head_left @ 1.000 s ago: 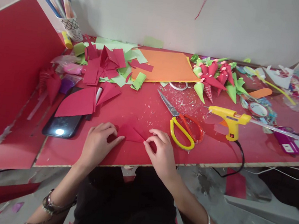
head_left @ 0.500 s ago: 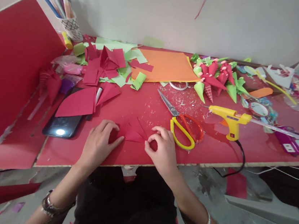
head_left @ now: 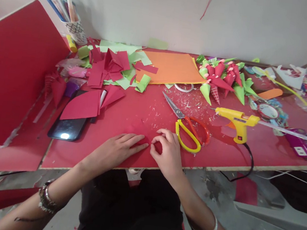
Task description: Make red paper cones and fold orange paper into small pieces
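A folded piece of red paper [head_left: 137, 128] lies on the red tabletop, hard to tell from it and partly covered by my left hand. My left hand [head_left: 123, 146] rests flat across the paper, fingers stretched to the right. Thumb and forefinger of my right hand [head_left: 167, 152] are pinched at the paper's right tip, close to the left fingertips. Scissors [head_left: 186, 124] with one yellow and one red handle lie just beyond my right hand, blades pointing away to the left.
A yellow glue gun [head_left: 236, 121] lies to the right, its cord over the front edge. Red and green paper cones [head_left: 222, 78] stand behind it. Orange sheets [head_left: 170, 68], red paper scraps [head_left: 97, 72], a phone [head_left: 67, 130] and a pen cup [head_left: 77, 31] fill the back and left.
My left hand has slid right over the red paper and flattened, its fingertips now near the right hand. My right hand has stayed almost in place, still pinching.
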### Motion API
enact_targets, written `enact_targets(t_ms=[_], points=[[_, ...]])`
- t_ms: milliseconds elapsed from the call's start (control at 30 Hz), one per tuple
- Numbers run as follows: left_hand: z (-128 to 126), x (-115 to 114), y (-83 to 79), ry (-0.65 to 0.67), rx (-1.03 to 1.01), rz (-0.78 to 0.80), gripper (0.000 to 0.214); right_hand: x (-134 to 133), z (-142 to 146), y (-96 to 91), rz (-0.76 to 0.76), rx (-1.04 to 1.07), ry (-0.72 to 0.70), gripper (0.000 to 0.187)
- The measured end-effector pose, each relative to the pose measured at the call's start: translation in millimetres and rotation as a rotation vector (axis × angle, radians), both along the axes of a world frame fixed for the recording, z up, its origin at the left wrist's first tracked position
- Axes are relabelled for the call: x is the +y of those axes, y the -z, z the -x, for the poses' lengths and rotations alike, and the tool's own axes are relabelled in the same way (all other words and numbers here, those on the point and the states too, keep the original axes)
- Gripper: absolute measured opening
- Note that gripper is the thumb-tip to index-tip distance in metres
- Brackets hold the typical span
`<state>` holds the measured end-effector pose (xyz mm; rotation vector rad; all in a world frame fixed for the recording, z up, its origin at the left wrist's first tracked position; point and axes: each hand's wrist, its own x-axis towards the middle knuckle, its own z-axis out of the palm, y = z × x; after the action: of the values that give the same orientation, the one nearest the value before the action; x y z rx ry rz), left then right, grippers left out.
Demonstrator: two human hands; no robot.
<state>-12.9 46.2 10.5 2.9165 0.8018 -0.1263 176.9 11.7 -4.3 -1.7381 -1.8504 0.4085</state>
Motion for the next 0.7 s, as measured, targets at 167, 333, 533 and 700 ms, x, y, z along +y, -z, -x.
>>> enact_targets(t_ms=[167, 333, 533, 700], points=[[8.1, 0.9, -3.3, -0.019, 0.016, 0.01, 0.058, 0.0, -1.3, -1.5, 0.012, 0.009, -0.006, 0.011], [26.5, 3.4, -2.6, -0.04, 0.011, -0.022, 0.059, -0.5, -0.8, -1.0, 0.005, -0.003, -0.009, 0.011], [47.0, 5.7, -6.5, -0.066, 0.02, -0.076, 0.058, -0.1, -3.6, 0.7, -0.024, -0.011, -0.027, 0.012], [51.9, 5.3, -6.5, -0.067, -0.03, -0.098, 0.053, -4.4, -6.9, 2.0, -0.099, -0.07, -0.065, 0.021]])
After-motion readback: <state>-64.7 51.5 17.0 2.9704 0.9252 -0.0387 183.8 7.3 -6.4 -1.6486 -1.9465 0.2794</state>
